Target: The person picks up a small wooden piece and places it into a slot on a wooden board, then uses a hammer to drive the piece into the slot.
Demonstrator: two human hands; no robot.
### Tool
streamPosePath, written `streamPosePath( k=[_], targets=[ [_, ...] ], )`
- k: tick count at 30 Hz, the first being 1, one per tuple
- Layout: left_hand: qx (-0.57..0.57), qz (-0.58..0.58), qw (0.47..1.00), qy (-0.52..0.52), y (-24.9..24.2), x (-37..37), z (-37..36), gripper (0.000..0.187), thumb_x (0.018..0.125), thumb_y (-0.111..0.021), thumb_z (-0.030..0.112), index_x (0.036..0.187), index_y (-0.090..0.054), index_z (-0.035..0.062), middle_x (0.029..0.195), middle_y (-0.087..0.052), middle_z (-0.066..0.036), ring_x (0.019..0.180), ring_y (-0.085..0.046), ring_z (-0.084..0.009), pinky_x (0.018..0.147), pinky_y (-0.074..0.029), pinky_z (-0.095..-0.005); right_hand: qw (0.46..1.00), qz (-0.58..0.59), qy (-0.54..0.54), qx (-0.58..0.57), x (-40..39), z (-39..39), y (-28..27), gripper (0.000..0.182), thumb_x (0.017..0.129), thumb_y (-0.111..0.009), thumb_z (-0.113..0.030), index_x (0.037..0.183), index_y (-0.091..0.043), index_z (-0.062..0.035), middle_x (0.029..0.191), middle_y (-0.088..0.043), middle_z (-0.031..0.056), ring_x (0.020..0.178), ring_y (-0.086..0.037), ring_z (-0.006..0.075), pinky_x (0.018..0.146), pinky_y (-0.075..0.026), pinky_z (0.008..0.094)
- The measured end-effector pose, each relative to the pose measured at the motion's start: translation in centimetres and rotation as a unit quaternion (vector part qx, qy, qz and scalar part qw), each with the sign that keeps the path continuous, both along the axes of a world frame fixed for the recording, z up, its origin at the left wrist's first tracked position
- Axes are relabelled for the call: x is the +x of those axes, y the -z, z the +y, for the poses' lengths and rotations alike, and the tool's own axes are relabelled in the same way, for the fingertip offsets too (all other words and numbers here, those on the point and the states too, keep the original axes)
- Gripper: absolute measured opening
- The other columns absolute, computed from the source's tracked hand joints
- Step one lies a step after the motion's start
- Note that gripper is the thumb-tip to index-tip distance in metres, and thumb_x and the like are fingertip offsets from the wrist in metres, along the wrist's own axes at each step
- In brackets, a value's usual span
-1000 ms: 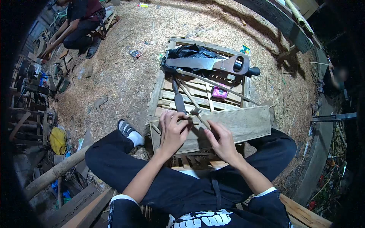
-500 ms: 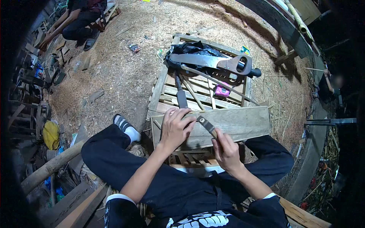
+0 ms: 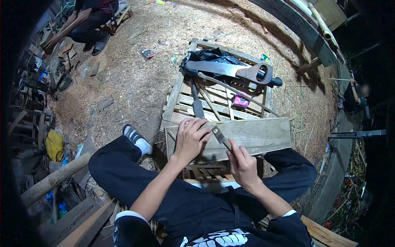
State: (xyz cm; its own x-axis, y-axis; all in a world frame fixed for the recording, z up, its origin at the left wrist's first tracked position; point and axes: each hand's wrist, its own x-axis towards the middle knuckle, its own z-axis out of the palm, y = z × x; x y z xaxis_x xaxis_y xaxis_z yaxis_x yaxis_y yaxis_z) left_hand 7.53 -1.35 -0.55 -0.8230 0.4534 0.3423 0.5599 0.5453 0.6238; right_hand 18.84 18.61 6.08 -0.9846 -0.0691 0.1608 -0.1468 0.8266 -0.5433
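Note:
My right hand (image 3: 243, 165) is closed round the handle of a small flat-bladed metal tool (image 3: 219, 135), whose head is over the wooden board (image 3: 255, 133) close to my left fingertips. My left hand (image 3: 190, 138) lies at the left part of the board, its fingers bent and together near the far edge; what they pinch, if anything, is too small to make out. The board rests across my lap, against the near end of a slatted wooden crate (image 3: 175, 94).
On the crate lie a handsaw (image 3: 222, 68), black plastic (image 3: 212, 54), a pink tape measure (image 3: 240, 101), a dark-bladed tool (image 3: 198, 108) and thin sticks. A person (image 3: 88, 24) crouches at the upper left; another person (image 3: 356, 96) is at the far right.
The tool in my right hand has tilted and its head has shifted slightly left. My left hand has hardly moved. The view has shifted a little.

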Motion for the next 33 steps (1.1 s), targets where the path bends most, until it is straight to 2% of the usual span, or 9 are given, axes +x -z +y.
streamPosePath(
  k=[4, 6, 12, 14, 18, 22, 28, 30, 33],
  targets=[
    [0.003, 0.020, 1.000, -0.006, 0.2, 0.0, 0.3, 0.020, 0.088, -0.078, 0.018, 0.106, -0.080, 0.0104, 0.121, -0.074, -0.007, 0.123, -0.062, -0.0263, 0.111, -0.041, -0.0483, 0.999, 0.032, 0.000, -0.007, 0.0, 0.4, 1.1, 0.047, 0.102, -0.067, -0.015, 0.148, -0.058, -0.0089, 0.088, -0.063, 0.0162, 0.064, -0.065, 0.0404, 0.056, -0.052, 0.0497],
    [0.004, 0.026, 1.000, -0.009, 0.2, -0.4, 0.3, 0.020, 0.088, -0.078, 0.018, 0.106, -0.080, 0.0105, 0.120, -0.074, -0.007, 0.123, -0.062, -0.0267, 0.111, -0.041, -0.0483, 0.999, -0.021, 0.007, 0.040, -0.4, 0.8, 1.0, 0.048, 0.100, -0.069, -0.011, 0.147, -0.059, -0.0068, 0.086, -0.062, 0.0149, 0.063, -0.065, 0.0377, 0.055, -0.051, 0.0468],
    [0.001, 0.023, 1.000, -0.010, 0.3, -0.2, 0.3, 0.019, 0.085, -0.081, 0.017, 0.103, -0.080, 0.0102, 0.119, -0.074, -0.007, 0.125, -0.061, -0.0272, 0.110, -0.041, -0.0486, 0.997, 0.075, -0.015, 0.012, 0.2, 0.6, 1.3, 0.050, 0.098, -0.070, -0.008, 0.147, -0.060, -0.0084, 0.085, -0.062, 0.0143, 0.062, -0.065, 0.0370, 0.054, -0.051, 0.0466],
    [0.002, 0.019, 1.000, -0.009, 0.2, -0.2, 0.4, 0.019, 0.085, -0.081, 0.017, 0.103, -0.080, 0.0098, 0.119, -0.074, -0.007, 0.125, -0.061, -0.0275, 0.111, -0.039, -0.0488, 0.997, -0.003, -0.011, 0.077, 0.1, 0.6, 1.6, 0.053, 0.097, -0.071, -0.006, 0.148, -0.060, -0.0057, 0.085, -0.063, 0.0127, 0.060, -0.064, 0.0341, 0.054, -0.051, 0.0446],
    [0.006, 0.012, 1.000, -0.011, 0.3, -0.1, 0.3, 0.018, 0.085, -0.081, 0.015, 0.102, -0.080, 0.0110, 0.119, -0.074, -0.007, 0.126, -0.061, -0.0278, 0.113, -0.038, -0.0497, 0.997, 0.072, -0.006, -0.007, 0.4, 0.0, 0.5, 0.050, 0.100, -0.068, -0.011, 0.149, -0.059, -0.0115, 0.087, -0.063, 0.0153, 0.063, -0.066, 0.0378, 0.055, -0.052, 0.0480],
    [0.009, 0.008, 1.000, -0.002, 0.1, -0.1, 0.2, 0.026, 0.082, -0.080, 0.011, 0.108, -0.078, 0.0075, 0.124, -0.073, -0.007, 0.129, -0.059, -0.0293, 0.113, -0.039, -0.0497, 0.998, -0.028, -0.012, 0.063, -0.1, 0.5, 1.3, 0.051, 0.097, -0.069, -0.006, 0.148, -0.059, -0.0055, 0.087, -0.063, 0.0143, 0.062, -0.064, 0.0371, 0.055, -0.052, 0.0454],
    [0.007, 0.022, 1.000, -0.012, 0.3, -0.1, 0.3, 0.017, 0.085, -0.080, 0.015, 0.101, -0.079, 0.0097, 0.120, -0.075, -0.007, 0.128, -0.060, -0.0294, 0.112, -0.038, -0.0493, 0.996, 0.079, -0.013, -0.047, 0.3, 0.1, 1.1, 0.050, 0.100, -0.069, -0.005, 0.149, -0.057, -0.0064, 0.088, -0.065, 0.0185, 0.071, -0.066, 0.0396, 0.058, -0.050, 0.0461],
    [0.005, 0.021, 1.000, -0.010, 0.4, 0.0, 0.3, 0.017, 0.085, -0.080, 0.015, 0.101, -0.079, 0.0099, 0.120, -0.075, -0.007, 0.128, -0.060, -0.0292, 0.112, -0.038, -0.0495, 0.999, -0.029, -0.004, 0.027, -0.2, 0.3, 1.8, 0.052, 0.100, -0.068, -0.007, 0.150, -0.056, -0.0071, 0.089, -0.065, 0.0168, 0.067, -0.066, 0.0382, 0.060, -0.054, 0.0471],
    [0.016, 0.006, 1.000, -0.008, 0.4, -0.2, 0.3, 0.017, 0.085, -0.081, 0.016, 0.101, -0.079, 0.0101, 0.119, -0.075, -0.006, 0.128, -0.060, -0.0284, 0.112, -0.038, -0.0499, 1.000, 0.004, -0.001, -0.009, -0.1, -0.1, 0.8, 0.049, 0.102, -0.066, -0.010, 0.150, -0.055, -0.0068, 0.090, -0.065, 0.0193, 0.068, -0.066, 0.0412, 0.060, -0.053, 0.0496]
  ],
)
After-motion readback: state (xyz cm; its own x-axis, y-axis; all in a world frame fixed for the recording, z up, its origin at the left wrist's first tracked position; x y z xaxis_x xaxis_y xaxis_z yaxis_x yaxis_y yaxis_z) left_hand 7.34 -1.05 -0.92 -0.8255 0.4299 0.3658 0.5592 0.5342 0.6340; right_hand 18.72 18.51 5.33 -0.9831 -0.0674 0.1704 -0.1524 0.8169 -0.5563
